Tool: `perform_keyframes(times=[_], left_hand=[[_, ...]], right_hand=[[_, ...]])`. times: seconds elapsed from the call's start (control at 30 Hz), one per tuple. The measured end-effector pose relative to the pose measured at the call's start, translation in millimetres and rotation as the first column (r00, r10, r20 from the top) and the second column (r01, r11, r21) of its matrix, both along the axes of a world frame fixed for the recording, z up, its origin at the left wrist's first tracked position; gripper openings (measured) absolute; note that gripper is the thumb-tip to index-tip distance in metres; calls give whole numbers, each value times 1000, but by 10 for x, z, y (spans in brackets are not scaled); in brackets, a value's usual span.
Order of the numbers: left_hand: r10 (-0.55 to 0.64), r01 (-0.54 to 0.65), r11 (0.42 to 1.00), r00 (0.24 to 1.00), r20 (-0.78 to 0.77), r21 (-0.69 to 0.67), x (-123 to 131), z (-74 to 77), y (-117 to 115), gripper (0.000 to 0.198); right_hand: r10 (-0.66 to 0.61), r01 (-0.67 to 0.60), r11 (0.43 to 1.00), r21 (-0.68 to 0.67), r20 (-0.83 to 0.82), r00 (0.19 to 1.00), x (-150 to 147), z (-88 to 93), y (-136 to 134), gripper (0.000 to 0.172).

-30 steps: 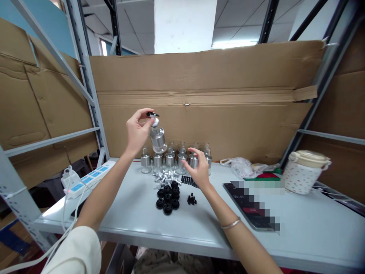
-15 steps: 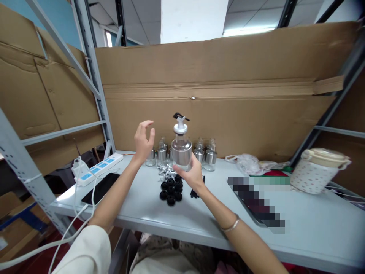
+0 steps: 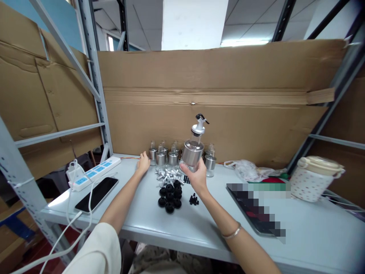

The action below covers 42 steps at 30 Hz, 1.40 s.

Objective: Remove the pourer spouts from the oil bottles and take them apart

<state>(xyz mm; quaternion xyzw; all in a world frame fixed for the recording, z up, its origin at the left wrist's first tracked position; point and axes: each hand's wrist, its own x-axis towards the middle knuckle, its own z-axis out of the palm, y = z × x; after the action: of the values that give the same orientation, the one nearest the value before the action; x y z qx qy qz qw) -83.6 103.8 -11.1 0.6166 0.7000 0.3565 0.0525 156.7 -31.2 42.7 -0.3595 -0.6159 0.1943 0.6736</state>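
My right hand (image 3: 197,176) grips a glass dispenser bottle (image 3: 193,151) by its lower part. The bottle tilts slightly and has a metal sleeve and a white top with a black-tipped spout. Over at the left end of a bottle row, my left hand (image 3: 143,163) is low at the table with its fingers curled together; what they hold, if anything, is hidden. The nearest bottle (image 3: 153,154) stands just right of it. Between my arms lie a heap of white spout parts (image 3: 168,177), several black round caps (image 3: 170,196) and small black pieces (image 3: 194,199).
A phone (image 3: 97,194) and a white power strip (image 3: 95,173) with cables lie left. To the right are a blurred-out dark flat object (image 3: 248,209), a crumpled plastic bag (image 3: 245,170) and a dotted container (image 3: 312,179). A cardboard panel (image 3: 228,125) stands behind the table.
My left hand has gone from raised and open down to the table beside the bottles, its fingers now curled. My right hand has moved the dispenser bottle slightly right and tilted it.
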Motion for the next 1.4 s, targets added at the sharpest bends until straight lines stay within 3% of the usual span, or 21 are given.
perform_keyframes(times=[0.13,0.2,0.3,0.37,0.53,0.63,0.77,0.9,1.07,1.2,1.3,1.4], left_hand=[[13,-18,994,999,45,110,-48,52,16,61],[-31,15,982,996,82,189,-60,87,-14,51],[-200,164,952,972,122,257,7,95,-67,31],[-313,273,928,941,130,255,100,59,-78,29],[-519,454,848,816,256,272,252,-35,-15,54],[-517,438,851,797,312,290,173,6,38,57],[-420,310,902,794,439,302,-4,139,112,52],[-411,334,911,778,474,241,-43,217,105,48],[-470,363,881,742,478,304,138,239,-293,56],[-761,589,645,552,341,487,391,328,-782,76],[-833,744,530,547,84,407,598,423,-1031,97],[-778,704,599,624,70,382,751,465,-1139,105]], right_hand=[[-26,27,1000,-13,38,999,-12,-2,19,40],[-55,54,998,19,68,996,-24,8,15,40],[-72,65,995,71,97,993,-45,19,3,38],[-67,59,996,72,112,992,-55,23,-5,37],[-102,90,993,80,152,983,-42,25,-8,36],[-91,82,994,69,140,986,-32,1,28,37],[-3,7,999,-37,124,992,-120,-72,147,41],[86,-66,990,-127,157,984,-315,-118,230,47],[136,-118,988,-101,208,969,-371,-108,130,50],[167,-151,984,-94,188,968,-294,-141,77,52],[248,-239,966,-98,90,965,-273,-181,101,52],[306,-292,948,-123,110,946,-251,-209,141,54]])
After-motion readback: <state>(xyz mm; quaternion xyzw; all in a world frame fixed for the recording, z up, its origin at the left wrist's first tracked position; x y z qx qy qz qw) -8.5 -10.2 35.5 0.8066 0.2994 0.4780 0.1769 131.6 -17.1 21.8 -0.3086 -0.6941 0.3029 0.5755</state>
